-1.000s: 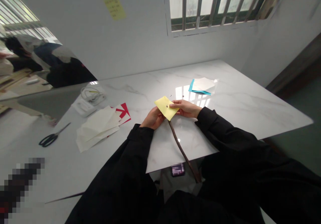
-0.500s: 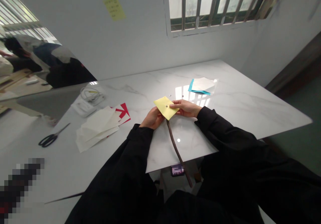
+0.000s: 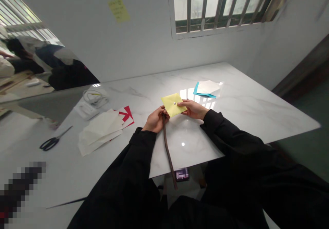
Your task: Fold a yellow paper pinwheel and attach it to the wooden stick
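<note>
Over the table my right hand (image 3: pixel 194 109) pinches a square of yellow paper (image 3: pixel 170 106), its thumb on top beside a small shiny metal piece (image 3: pixel 174 103) at the paper's middle. My left hand (image 3: pixel 155 120) is closed around the upper end of a thin brown stick (image 3: pixel 167 147). The stick slants down past the table's front edge. The fingers of my left hand are by the paper's left corner; whether they also touch it I cannot tell. The stick's top end is hidden by the fingers and paper.
Left on the table (image 3: pixel 133 153) lie cream paper sheets (image 3: pixel 99 129), red cut paper (image 3: pixel 125 114), black-handled scissors (image 3: pixel 52 142) and a white device with a cable (image 3: pixel 89 105). Blue and white papers (image 3: pixel 207 88) lie at the back. A yellow note (image 3: pixel 119 10) hangs on the wall.
The yellow paper has moved slightly up and right and turned. The stick has swung left, its lower end most, and now shows in my left hand, apart from the paper's lower corner.
</note>
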Available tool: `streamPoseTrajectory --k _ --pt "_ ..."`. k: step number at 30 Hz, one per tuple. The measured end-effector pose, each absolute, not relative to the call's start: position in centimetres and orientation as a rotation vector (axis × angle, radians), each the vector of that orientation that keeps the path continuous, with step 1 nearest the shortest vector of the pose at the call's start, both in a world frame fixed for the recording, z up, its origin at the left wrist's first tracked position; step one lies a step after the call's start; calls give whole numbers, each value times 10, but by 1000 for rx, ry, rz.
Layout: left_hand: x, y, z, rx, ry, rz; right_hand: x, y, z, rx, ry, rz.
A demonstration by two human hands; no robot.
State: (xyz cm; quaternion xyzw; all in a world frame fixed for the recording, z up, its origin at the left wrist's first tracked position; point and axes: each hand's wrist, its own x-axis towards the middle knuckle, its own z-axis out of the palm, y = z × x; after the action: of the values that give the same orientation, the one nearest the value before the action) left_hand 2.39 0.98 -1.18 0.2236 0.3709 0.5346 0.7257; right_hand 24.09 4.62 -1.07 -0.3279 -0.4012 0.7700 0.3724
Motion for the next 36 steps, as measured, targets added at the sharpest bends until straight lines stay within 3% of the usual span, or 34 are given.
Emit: streamPoseTrajectory --k 11,23,36 --pt "16 0 14 521 912 1132 246 50 -13 -911 -1114 1845" --pt "26 1 -8 895 1098 1140 233 45 -25 -901 -1323 1717" --pt "26 -2 1 1021 1197 1124 233 44 -22 -958 -1404 1553"
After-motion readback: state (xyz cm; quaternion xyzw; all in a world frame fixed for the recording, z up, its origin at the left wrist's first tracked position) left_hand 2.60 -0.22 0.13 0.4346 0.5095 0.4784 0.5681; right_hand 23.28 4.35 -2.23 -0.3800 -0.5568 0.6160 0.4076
